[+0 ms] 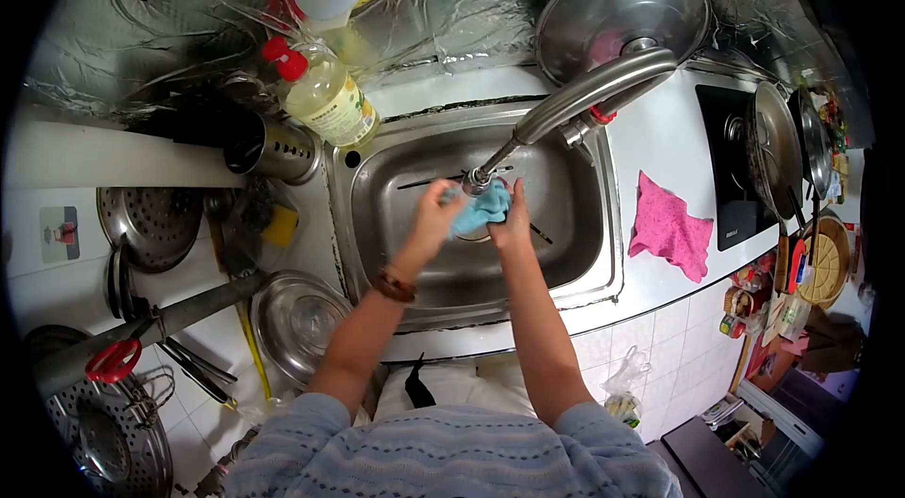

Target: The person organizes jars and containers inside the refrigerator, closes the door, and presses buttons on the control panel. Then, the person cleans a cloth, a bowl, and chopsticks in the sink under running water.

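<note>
Two pale-blue sleeves (316, 427) lie nearest you, and your bare forearms reach from them over the sink (575, 206). A brown bracelet (394, 287) circles your left wrist. Between your hands, above the basin, is a light-blue cloth (490, 207), bunched just below the spout of the tap (603, 88). Your right hand (510, 226) grips its right side, fingers closed on the fabric; your left hand (435, 219) is at its left side, fingers curled inward but blurred, so you cannot tell how firmly they hold. Dark slender sticks (539, 232) lie in the basin below. On the white surface (650, 144) to the right, well apart from your hands, a pink cloth (669, 227) lies flat. Past the sink's far left corner stand a steel utensil holder (294, 156) and, just beside it, a soap bottle (330, 104) with a red pump. Farther back, behind the tap, a large metal lid (627, 12) leans against the foil-covered wall (452, 12).
</note>
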Available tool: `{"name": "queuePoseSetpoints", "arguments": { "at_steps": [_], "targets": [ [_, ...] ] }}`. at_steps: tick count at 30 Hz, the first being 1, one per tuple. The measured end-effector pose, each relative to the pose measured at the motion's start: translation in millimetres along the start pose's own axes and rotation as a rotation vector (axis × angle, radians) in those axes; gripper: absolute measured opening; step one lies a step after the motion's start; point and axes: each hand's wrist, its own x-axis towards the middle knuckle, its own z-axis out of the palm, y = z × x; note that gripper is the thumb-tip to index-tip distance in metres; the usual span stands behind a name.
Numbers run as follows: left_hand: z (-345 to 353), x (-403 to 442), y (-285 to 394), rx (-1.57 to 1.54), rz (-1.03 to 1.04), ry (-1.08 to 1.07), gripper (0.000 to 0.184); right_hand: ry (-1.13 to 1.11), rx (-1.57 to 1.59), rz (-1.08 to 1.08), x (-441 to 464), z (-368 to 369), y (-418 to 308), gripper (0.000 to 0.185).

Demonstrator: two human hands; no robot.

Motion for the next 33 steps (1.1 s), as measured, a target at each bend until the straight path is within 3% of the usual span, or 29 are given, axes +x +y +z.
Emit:
{"name": "queuePoseSetpoints", "arguments": {
  "at_steps": [1,3,4,6,7,9,11,12,13,14,15,16,17,19,20,21,23,25,27,29,30,31,33],
  "targets": [
    [23,-11,-1,0.182,0.157,0.020,0.019,0.179,-0.144,-0.088,5,5,5,0.050],
    [51,-27,15,0.581,0.413,0.078,0.016,0.496,-0.692,-0.029,0,34,0,0.052],
    [49,-20,19,0.584,0.409,0.076,0.016,0.469,-0.997,-0.092,-3,35,11,0.054],
    [41,17,35,0.653,0.092,0.428,0.022,0.378,-0.967,-0.143,12,7,55,0.058],
    [24,36,30,0.635,0.008,0.446,0.030,0.337,-0.919,-0.188,16,9,56,0.056],
    [29,26,8,0.607,0.083,0.395,0.032,0.249,-0.818,-0.269,22,13,59,0.052],
    [51,-13,19,0.762,0.134,0.280,0.031,0.411,-1.098,-0.062,9,38,21,0.035],
    [51,-8,28,0.838,-0.045,0.183,0.038,0.318,-0.933,-0.056,-11,55,19,0.026],
    [49,-3,24,0.838,-0.047,0.178,0.038,0.324,-0.932,-0.055,-16,49,27,0.026],
    [44,4,20,0.828,0.132,0.257,0.035,0.197,-0.577,-0.008,-19,43,37,0.024],
    [36,19,20,0.817,0.323,0.340,0.033,0.140,-0.520,0.067,-22,45,41,0.024],
    [23,46,28,0.813,-0.007,0.335,0.037,0.086,-0.465,0.145,-24,47,46,0.024],
    [24,37,20,0.816,-0.020,0.324,0.037,0.035,-0.416,0.224,-26,48,50,0.024],
    [33,25,22,0.775,0.158,0.341,0.028,0.186,-0.260,0.139,-4,35,52,0.025],
    [46,1,26,0.827,0.047,0.288,0.024,0.187,-0.261,0.142,6,22,51,0.025],
    [51,-3,22,0.869,0.084,0.247,0.023,0.151,-0.300,0.099,9,18,43,0.028],
    [41,10,20,0.855,0.057,0.269,0.032,0.124,-0.334,0.044,8,9,43,0.031],
    [31,32,42,0.902,-0.071,0.289,0.035,0.293,-0.441,0.208,-14,40,41,0.037],
    [34,24,33,0.826,-0.062,0.340,0.032,0.258,-0.339,0.187,-19,50,38,0.041],
    [47,6,17,0.747,0.084,0.337,0.032,0.275,-0.941,-0.037,7,25,27,0.042],
    [50,1,15,0.890,0.073,0.217,0.033,0.252,-0.751,0.087,18,26,19,0.040],
    [47,6,16,0.888,0.076,0.222,0.033,0.247,-0.754,0.085,20,24,22,0.040],
    [37,16,22,0.840,0.163,0.247,0.032,0.289,-0.335,0.249,-13,43,29,0.037]
  ]
}}
